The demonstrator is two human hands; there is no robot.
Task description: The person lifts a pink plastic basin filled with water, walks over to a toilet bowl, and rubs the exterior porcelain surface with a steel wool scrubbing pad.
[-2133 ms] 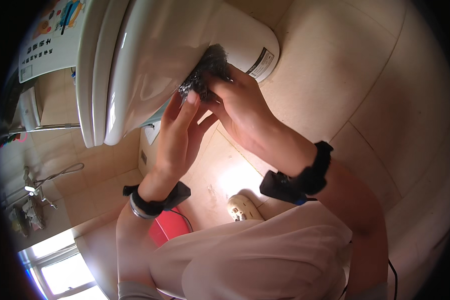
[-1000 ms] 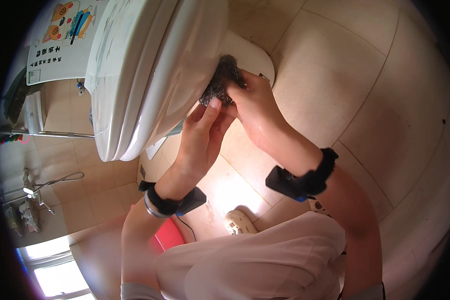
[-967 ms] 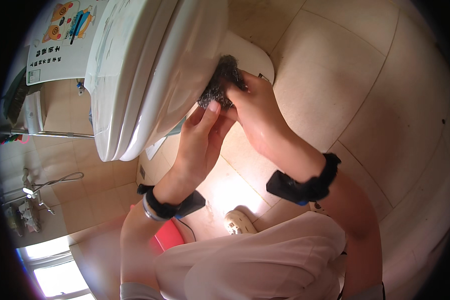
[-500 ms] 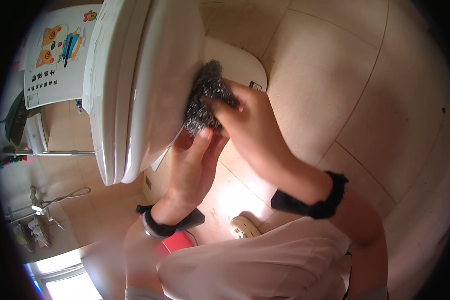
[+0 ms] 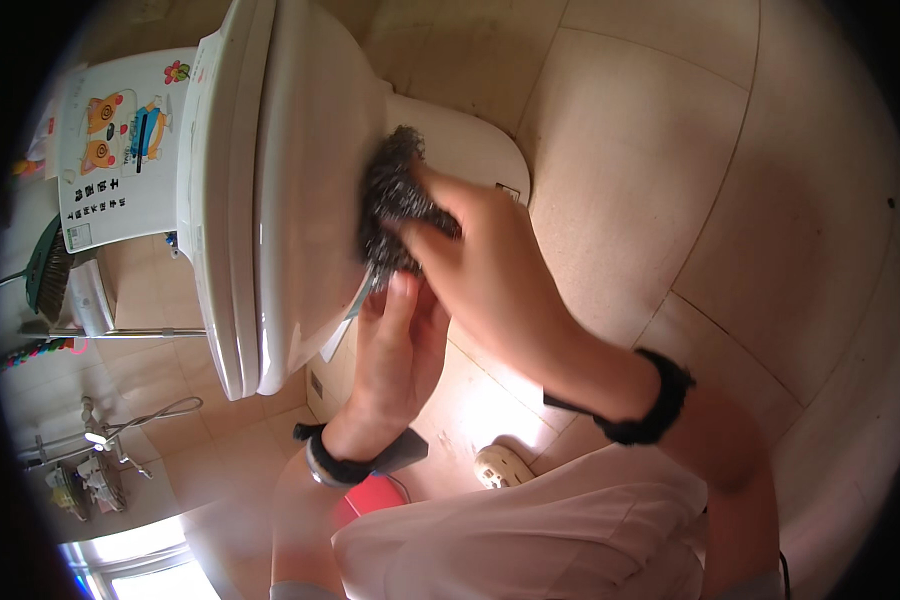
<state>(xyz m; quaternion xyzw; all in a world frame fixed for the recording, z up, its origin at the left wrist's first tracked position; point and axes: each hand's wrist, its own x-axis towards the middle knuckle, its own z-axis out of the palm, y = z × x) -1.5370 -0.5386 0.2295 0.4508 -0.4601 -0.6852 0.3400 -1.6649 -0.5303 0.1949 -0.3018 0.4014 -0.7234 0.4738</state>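
Note:
A dark, shiny steel wool scrubber (image 5: 385, 205) presses against the curved outer side of a white toilet (image 5: 315, 170), below its rim. My right hand (image 5: 470, 240) is closed on the scrubber from the right, thumb and fingers bent into the mesh. Just below, my left hand (image 5: 398, 345) holds the scrubber's lower end, its thumb pointing up and its fingers partly hidden. Both wrists wear black bands.
The toilet's foot (image 5: 470, 140) stands on beige floor tiles (image 5: 630, 170). A pale clog (image 5: 500, 466) and a red object (image 5: 370, 497) lie near my knees. At the left are the cartoon-printed toilet lid (image 5: 125, 150), a broom (image 5: 48, 265) and a shower hose (image 5: 160, 412).
The view has shifted, so the toilet sits lower in it. Both hands and the scrubber have moved left against the bowl's side. The grip looks the same.

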